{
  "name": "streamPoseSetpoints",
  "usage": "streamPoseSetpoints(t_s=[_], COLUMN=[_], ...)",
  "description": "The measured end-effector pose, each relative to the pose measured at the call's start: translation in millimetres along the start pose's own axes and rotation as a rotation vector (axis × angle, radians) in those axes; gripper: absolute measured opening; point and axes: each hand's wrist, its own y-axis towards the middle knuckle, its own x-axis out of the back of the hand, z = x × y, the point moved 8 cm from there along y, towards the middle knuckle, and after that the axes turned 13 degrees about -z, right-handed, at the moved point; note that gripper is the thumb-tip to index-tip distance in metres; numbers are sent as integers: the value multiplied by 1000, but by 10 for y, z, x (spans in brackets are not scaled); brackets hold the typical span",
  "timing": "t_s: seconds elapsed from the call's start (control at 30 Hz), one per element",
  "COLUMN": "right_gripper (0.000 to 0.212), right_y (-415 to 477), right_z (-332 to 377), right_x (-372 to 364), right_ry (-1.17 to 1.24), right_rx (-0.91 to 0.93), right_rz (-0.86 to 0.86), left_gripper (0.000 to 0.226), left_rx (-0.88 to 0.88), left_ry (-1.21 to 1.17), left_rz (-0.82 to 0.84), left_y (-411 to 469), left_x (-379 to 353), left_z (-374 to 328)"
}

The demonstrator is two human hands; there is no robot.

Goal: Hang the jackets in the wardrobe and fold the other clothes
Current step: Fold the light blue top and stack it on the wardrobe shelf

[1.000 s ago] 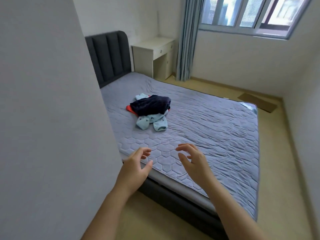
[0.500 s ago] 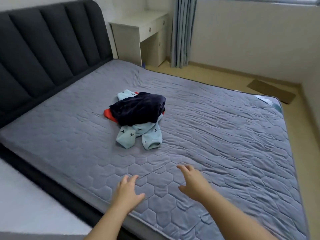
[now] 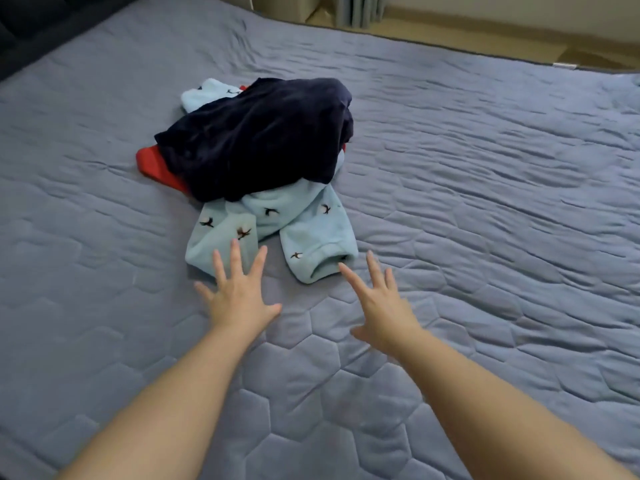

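A heap of clothes lies mid-bed: a navy garment [image 3: 256, 143] is draped over a pale blue garment [image 3: 277, 230] and a red garment [image 3: 149, 164]. The blue garment's two cuffed ends point toward the person, its long axis running from them to the far side. The left hand [image 3: 239, 296] and right hand [image 3: 381, 303] are spread, empty, just short of the cuffs. If the cuffs are pulled, the stacked pieces may be dragged and tangled on the bed [image 3: 485, 202].

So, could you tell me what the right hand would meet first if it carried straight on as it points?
Probably the open cuff of the light blue garment, just beyond the right hand.
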Motion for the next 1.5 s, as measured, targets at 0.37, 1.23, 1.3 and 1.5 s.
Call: streamPoseSetpoints(t_s=[0.37, 1.23, 1.3, 1.5], right_gripper=[4, 6, 9, 10], right_y=[1206, -2014, -2335, -2567], right_z=[351, -400, -463, -721], right_x=[-557, -316, -337, -148], right_ry=[-159, 71, 57, 200], right_rx=[93, -38, -17, -194], right_rz=[-144, 219, 304, 470], left_gripper=[51, 39, 40, 50], left_rx=[-214, -96, -103, -125], left_ry=[110, -345, -331, -272], left_rz=[11, 676, 782, 887], left_y=[794, -2601, -2873, -3055], left_x=[-697, -397, -339, -116], left_z=[244, -507, -514, -408])
